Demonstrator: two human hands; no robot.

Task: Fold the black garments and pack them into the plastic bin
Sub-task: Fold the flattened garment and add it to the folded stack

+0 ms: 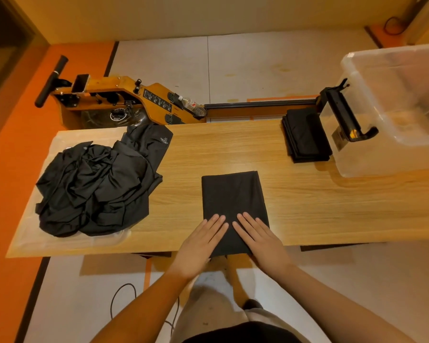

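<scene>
The left hand [201, 240] and the right hand [259, 237] lay flat, palms down and fingers straight, on the near end of a folded garment [233, 194]. Both pressed on the cloth and neither gripped it. The fingertips of the two hands pointed away from the person and nearly met at the middle of the cloth, while the wrists sat apart past the table's near edge. The garment was a neat black rectangle on the wooden table [307, 206], its long side running away from the person and its near end hanging just over the edge. To the left, well apart from it, a pile [94, 184] of loose black garments lay crumpled on a clear sheet [60, 241] at the table's left end, with one piece trailing toward the far edge. At the far right of the table a stack [305, 134] of folded black garments lay on the wood, just beside the clear plastic bin [394, 107] and outside it. The bin stood at the right end of the table. Behind the table a wooden rowing machine [124, 100] stretched along the floor, with a bottle [191, 105] resting on it. A thin black cable [119, 298] looped over the pale floor near the person's left arm.
</scene>
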